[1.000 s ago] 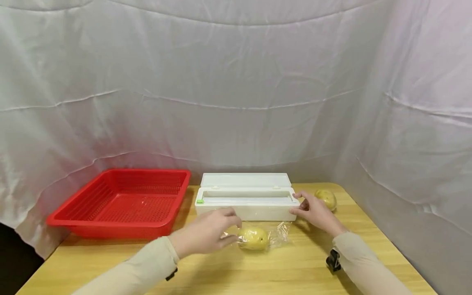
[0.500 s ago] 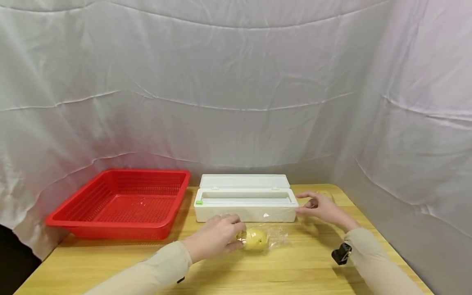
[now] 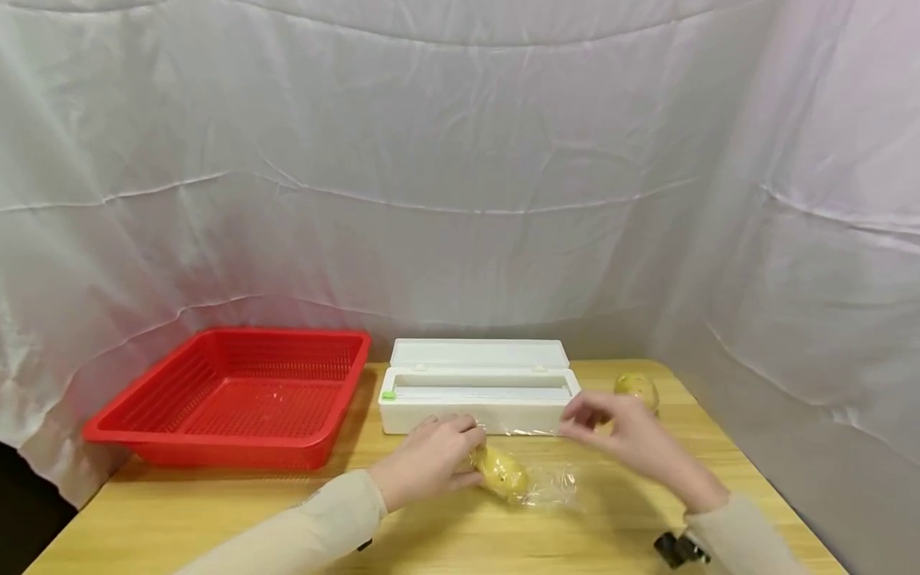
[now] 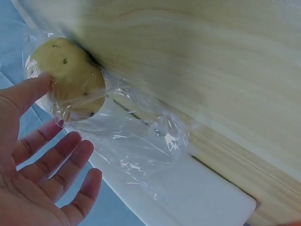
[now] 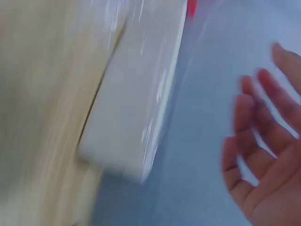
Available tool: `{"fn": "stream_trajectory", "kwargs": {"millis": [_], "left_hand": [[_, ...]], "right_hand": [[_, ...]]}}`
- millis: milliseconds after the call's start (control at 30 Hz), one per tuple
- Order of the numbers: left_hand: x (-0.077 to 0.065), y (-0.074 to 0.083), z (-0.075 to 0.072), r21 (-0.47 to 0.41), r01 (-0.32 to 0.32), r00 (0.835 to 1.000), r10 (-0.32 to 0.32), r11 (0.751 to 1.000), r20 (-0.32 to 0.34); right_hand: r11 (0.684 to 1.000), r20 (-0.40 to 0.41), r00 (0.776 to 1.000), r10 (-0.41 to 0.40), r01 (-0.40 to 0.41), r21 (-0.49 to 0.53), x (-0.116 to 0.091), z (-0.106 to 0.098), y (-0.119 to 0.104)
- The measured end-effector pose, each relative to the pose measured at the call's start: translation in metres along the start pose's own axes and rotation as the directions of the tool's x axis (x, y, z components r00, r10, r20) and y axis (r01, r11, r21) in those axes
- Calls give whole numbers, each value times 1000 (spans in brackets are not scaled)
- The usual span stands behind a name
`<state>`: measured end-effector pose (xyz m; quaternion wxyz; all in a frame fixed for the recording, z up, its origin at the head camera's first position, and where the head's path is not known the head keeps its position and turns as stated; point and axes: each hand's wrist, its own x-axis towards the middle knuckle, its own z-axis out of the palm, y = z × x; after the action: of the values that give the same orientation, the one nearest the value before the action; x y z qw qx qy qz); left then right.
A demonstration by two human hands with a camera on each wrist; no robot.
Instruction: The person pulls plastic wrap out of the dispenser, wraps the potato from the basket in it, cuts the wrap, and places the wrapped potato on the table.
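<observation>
A potato (image 3: 501, 473) wrapped in clear plastic film (image 3: 549, 487) lies on the table in front of the white box. My left hand (image 3: 431, 459) grips its left end; in the left wrist view the thumb rests on the potato (image 4: 70, 70) and the fingertips reach its film on the other side. My right hand (image 3: 621, 427) hovers by the white film box's (image 3: 467, 417) front right corner, fingers loosely bent. The right wrist view is blurred and shows nothing held in that hand. The box lid stands raised at the back, with a roll of film inside.
To the left stands a red plastic basket (image 3: 327, 438). A second potato (image 3: 636, 390) sits at the back right of the wooden table (image 3: 561, 543), beyond my right hand. A green slider (image 3: 389, 395) is on the box's left edge. Grey cloth hangs behind.
My left hand has moved right onto the wrapped potato, which has turned slightly. My right hand came away from the box's right end and moved toward its front corner.
</observation>
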<state>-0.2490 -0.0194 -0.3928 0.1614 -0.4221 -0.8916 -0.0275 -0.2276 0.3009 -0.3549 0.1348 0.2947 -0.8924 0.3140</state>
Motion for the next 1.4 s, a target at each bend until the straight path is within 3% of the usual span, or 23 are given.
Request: {"fn": "stream_trajectory", "kwargs": {"millis": [67, 133, 233, 300, 500, 700, 800, 967, 1100, 1167, 1267, 1400], "left_hand": [[1, 1, 0, 0, -2, 1000, 2, 1000, -3], [2, 1, 0, -1, -5, 1000, 5, 1000, -3], [2, 2, -1, -5, -3, 1000, 3, 1000, 22], [3, 3, -2, -19, 0, 999, 0, 1000, 32], [7, -1, 1, -133, 4, 1000, -3, 991, 9], [8, -6, 3, -265, 29, 999, -23, 964, 26], [4, -8, 2, -368, 68, 997, -47, 927, 66], [-5, -9, -5, -560, 165, 978, -62, 812, 199], [-15, -9, -9, -629, 227, 953, -38, 743, 300], [-19, -9, -10, -645, 250, 944, -34, 722, 327], [-26, -6, -11, -622, 255, 938, -35, 740, 344], [-34, -2, -16, -516, 219, 951, -63, 828, 302]], "right_hand": [[988, 68, 991, -116, 122, -93, -3, 17, -26], [959, 131, 976, -176, 200, -201, -5, 34, -39], [914, 158, 967, -198, 241, -327, -7, 54, -40], [900, 153, 968, -200, 243, -362, -7, 63, -34], [919, 107, 979, -175, 201, -339, 1, 78, -24], [943, 98, 983, -155, 177, -281, 5, 82, -22], [959, 148, 982, -120, 153, -238, 4, 80, -24], [981, 256, 962, -100, 138, -138, 2, 75, -32], [970, 312, 938, -149, 200, -137, -2, 77, -42], [963, 331, 931, -152, 215, -163, -5, 79, -47], [959, 358, 924, -132, 210, -189, -7, 81, -51], [973, 396, 911, -113, 182, -140, -4, 81, -52]]}}
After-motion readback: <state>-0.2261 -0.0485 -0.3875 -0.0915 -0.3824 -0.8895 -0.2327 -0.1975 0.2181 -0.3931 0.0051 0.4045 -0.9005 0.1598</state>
